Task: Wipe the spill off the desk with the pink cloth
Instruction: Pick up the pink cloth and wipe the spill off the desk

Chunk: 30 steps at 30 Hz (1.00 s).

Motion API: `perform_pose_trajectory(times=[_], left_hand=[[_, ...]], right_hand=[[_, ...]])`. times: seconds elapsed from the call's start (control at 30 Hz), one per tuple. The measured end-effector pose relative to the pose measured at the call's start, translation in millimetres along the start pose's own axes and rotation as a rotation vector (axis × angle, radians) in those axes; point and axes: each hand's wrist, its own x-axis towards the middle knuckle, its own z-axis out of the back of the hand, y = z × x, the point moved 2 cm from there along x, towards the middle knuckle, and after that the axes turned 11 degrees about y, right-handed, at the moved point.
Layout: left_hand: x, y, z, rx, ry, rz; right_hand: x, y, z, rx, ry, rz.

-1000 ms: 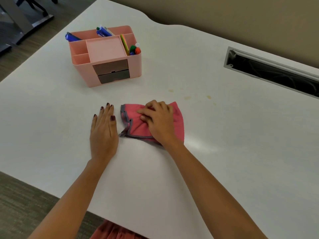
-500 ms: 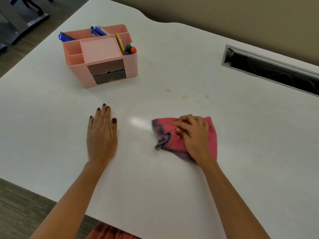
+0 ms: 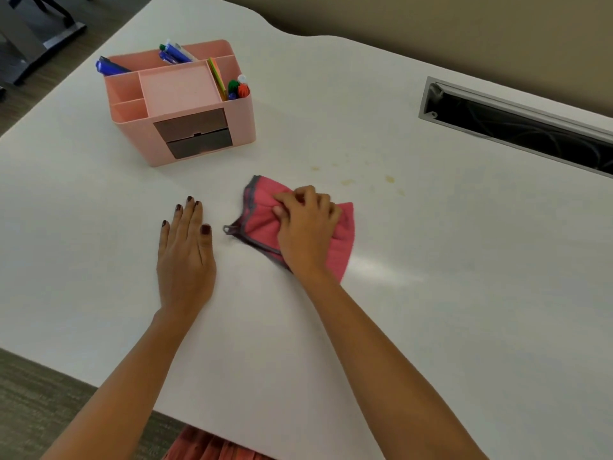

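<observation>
The pink cloth [image 3: 262, 214], edged in grey, lies bunched on the white desk [image 3: 431, 293] near its middle. My right hand [image 3: 306, 227] presses down on it, fingers curled into the fabric. My left hand [image 3: 185, 250] rests flat on the desk just left of the cloth, fingers together, holding nothing. Small yellowish spill spots [image 3: 389, 179] dot the desk just beyond and to the right of the cloth. A wet sheen [image 3: 381, 270] shows on the desk to the right of the cloth.
A pink desk organiser [image 3: 185, 107] with pens, markers and two grey drawers stands at the back left. A long open cable slot [image 3: 517, 127] runs along the back right. The desk's front edge is near my body.
My right hand slid the cloth to the right half a second ago and has now brought it back left and further away. My left hand stayed flat.
</observation>
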Motion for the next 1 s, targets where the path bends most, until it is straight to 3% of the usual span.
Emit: perform_pose_trajectory(times=[0.2, 0.37, 0.5, 0.87, 0.93, 1.0], left_hand=[[0, 4, 0, -0.157, -0.031, 0.028], [-5, 7, 2, -0.360, -0.068, 0.070], [-5, 6, 5, -0.382, -0.086, 0.085], [-5, 3, 4, -0.246, -0.088, 0.049], [-4, 3, 4, -0.214, -0.084, 0.044], [-5, 2, 3, -0.149, -0.074, 0.032]], right_hand=[[19, 33, -18, -0.048, 0.145, 0.243], [9, 19, -11, 0.025, 0.268, 0.449], [-14, 2, 1, 0.061, 0.344, 0.498], [-62, -50, 45, 0.114, 0.399, 0.303], [-64, -59, 60, 0.220, 0.291, 0.169], [-65, -74, 75, 0.327, 0.077, -0.010]])
